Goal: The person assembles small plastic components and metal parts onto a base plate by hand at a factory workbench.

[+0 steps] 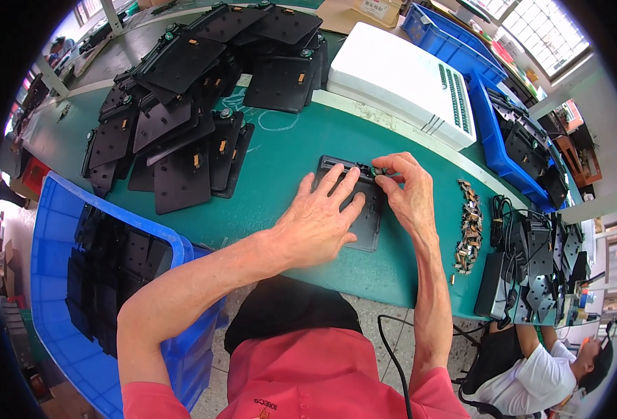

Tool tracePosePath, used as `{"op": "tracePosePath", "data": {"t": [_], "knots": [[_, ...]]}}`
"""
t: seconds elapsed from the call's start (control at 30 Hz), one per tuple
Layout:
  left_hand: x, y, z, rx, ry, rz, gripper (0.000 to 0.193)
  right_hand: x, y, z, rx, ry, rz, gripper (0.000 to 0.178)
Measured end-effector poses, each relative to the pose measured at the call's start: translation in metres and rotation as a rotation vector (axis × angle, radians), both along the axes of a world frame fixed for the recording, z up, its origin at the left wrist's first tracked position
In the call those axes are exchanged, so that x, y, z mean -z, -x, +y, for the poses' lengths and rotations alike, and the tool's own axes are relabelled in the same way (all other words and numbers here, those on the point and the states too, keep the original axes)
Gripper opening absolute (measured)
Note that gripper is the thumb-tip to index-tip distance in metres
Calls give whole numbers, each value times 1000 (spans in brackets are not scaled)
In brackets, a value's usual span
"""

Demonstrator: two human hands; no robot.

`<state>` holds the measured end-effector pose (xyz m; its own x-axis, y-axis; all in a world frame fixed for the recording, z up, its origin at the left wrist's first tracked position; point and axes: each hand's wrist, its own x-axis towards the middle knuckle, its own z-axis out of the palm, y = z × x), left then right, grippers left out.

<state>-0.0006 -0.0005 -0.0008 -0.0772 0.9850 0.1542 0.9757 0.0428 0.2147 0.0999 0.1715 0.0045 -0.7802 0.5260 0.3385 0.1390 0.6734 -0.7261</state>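
Note:
A flat black plastic plate (365, 236) lies on the green table in front of me. My left hand (315, 216) rests on it, fingers spread, pressing near its far edge. At the plate's far right corner my right hand (409, 192) is closed in a pinch on a small round green part (376, 172). Its fingertips partly hide that part, so I cannot tell how it sits in the corner. Just right of my right hand lies a heap of small metal-and-tan parts (469, 227).
Black plates (182, 185) are piled at the far left. A white foam box (392, 77) with rows of green parts stands ahead. Blue bins (53, 279) flank me, one at near left and others at far right. Cables (502, 216) lie right; a co-worker (542, 373) sits there.

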Motion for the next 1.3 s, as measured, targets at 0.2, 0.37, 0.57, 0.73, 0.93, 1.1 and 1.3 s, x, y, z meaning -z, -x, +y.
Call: {"op": "tracePosePath", "data": {"t": [0.2,0.37,0.57,0.73,0.93,1.1,1.3], "knots": [[1,0,0,5,0,-3,63,-2,0,-1,48,34,-73,26],[0,0,0,1,2,-11,63,1,0,-1,29,4,-27,23],[0,0,0,1,-9,-8,63,-5,-4,0,7,132,-29,28],[0,0,1,4,-14,-8,63,-6,-7,5,67,117,-53,29],[1,0,0,1,-14,-6,63,-2,-6,4,76,102,-52,28],[0,1,0,2,-9,-6,63,0,-5,5,67,91,-39,27],[1,2,-1,3,-19,-24,62,1,-6,9,122,134,32,25]]}}
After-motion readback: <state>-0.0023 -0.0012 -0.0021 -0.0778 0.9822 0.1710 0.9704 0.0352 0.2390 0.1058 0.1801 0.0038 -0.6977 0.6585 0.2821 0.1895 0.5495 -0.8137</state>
